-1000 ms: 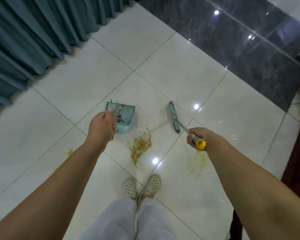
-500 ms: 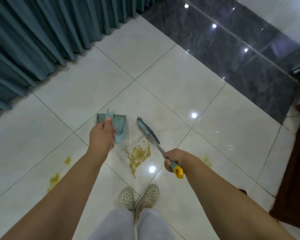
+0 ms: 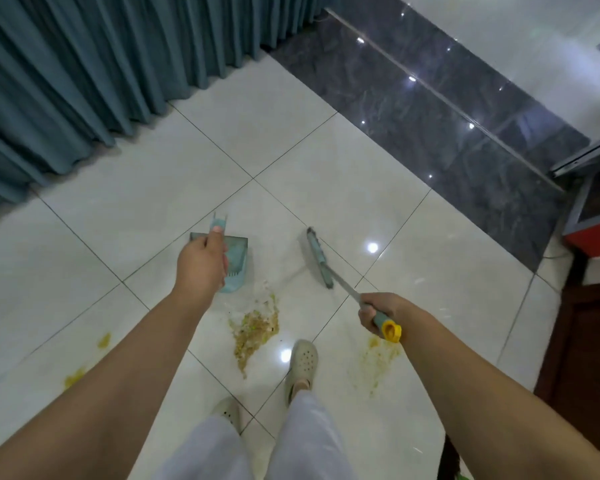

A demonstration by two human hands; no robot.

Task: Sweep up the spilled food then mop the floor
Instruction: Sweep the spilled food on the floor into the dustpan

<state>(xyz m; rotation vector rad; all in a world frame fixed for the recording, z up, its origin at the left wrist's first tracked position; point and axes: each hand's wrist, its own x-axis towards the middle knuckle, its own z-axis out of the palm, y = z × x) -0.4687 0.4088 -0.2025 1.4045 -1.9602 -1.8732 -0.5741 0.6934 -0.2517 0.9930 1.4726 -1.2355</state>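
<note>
A yellowish-brown pile of spilled food (image 3: pixel 255 332) lies on the white tiled floor (image 3: pixel 312 188) just ahead of my feet. My left hand (image 3: pixel 201 263) grips the upright handle of a light blue dustpan (image 3: pixel 236 261), which stands on the floor just beyond and left of the pile. My right hand (image 3: pixel 378 311) grips the grey, yellow-capped handle of a broom; its blue head (image 3: pixel 319 256) rests on the floor to the right of the dustpan, clear of the pile. A fainter food smear (image 3: pixel 374 362) lies under my right forearm.
Teal curtains (image 3: pixel 101 74) hang along the upper left. A dark marble strip (image 3: pixel 440 123) crosses the upper right. Dark wooden furniture and a red-edged object (image 3: pixel 593 237) stand at the right edge. Small yellow food spots (image 3: pixel 103 341) lie on the left tiles. My right foot (image 3: pixel 302 363) is beside the pile.
The broom head has swung back to the right, away from the dustpan and the pile. My right foot has stepped forward beside the pile. The dustpan stays in place.
</note>
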